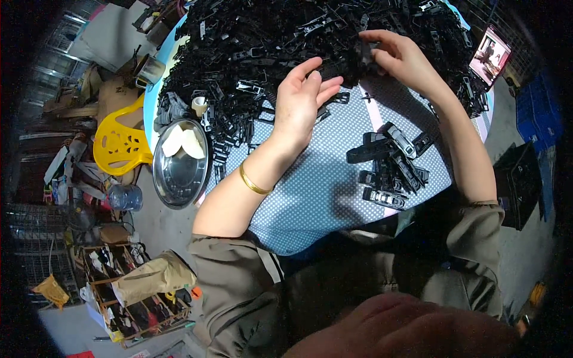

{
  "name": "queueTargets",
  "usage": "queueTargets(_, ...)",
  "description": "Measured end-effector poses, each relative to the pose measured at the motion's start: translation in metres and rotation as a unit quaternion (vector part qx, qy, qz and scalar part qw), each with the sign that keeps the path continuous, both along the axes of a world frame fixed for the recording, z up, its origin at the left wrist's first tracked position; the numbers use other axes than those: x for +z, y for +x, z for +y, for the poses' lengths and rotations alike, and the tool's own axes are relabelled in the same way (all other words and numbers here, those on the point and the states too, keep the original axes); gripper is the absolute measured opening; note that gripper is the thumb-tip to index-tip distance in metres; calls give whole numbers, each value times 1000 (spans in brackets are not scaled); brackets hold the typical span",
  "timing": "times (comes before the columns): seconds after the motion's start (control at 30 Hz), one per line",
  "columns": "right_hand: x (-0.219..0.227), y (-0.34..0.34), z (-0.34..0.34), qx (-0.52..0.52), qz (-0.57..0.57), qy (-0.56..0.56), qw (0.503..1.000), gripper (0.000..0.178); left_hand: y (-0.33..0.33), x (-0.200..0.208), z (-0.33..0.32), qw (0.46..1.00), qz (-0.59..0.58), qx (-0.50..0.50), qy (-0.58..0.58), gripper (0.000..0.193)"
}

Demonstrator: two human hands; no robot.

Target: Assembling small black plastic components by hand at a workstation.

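My left hand [298, 101], with a gold bangle [253, 181] on its wrist, is raised over the near edge of a large heap of black plastic parts [256, 65]. Its fingers are apart and nothing shows in them. To its right, my right hand [403, 55] pinches a small black plastic part [365, 56] between thumb and fingers at the heap's edge. That part blends into the dark pile, so its outline is hard to make out. A smaller pile of longer black clip-like pieces [397, 161] lies nearer me on the white dotted table cover [298, 197].
An oval metal tray [181, 197] with two pale wedges [182, 141] sits at the table's left edge, near a small tape roll [199, 105]. A phone [489, 55] stands at the right edge. A yellow plastic chair [122, 140] and a loaded rack [140, 292] stand left.
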State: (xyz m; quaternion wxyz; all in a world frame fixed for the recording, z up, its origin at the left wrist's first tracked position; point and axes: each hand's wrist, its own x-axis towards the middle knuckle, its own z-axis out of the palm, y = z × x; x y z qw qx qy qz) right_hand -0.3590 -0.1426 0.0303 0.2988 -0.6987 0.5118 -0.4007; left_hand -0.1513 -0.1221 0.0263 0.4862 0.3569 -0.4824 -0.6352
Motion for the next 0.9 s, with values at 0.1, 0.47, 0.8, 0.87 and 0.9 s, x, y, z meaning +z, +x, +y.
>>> queueTargets(0.1, 2, 5, 7, -20, 124, -117, 985, 37, 0, -1, 1, 999, -22, 9, -28, 35)
queueTargets(0.47, 23, 4, 23, -63, 434, -366, 821, 14, -2, -1, 6, 996, -45, 20, -68, 34)
queueTargets(0.8, 22, 16, 26, -57, 325, -412, 849, 14, -1, -2, 6, 998, -40, 14, -56, 34)
queueTargets(0.87, 22, 22, 30, -3, 193, -335, 922, 14, -1, -1, 7, 998, -40, 17, -56, 34)
queueTargets(0.9, 21, 23, 29, -2, 193, -336, 922, 14, -1, 1, 7, 998, -45, 17, -44, 34)
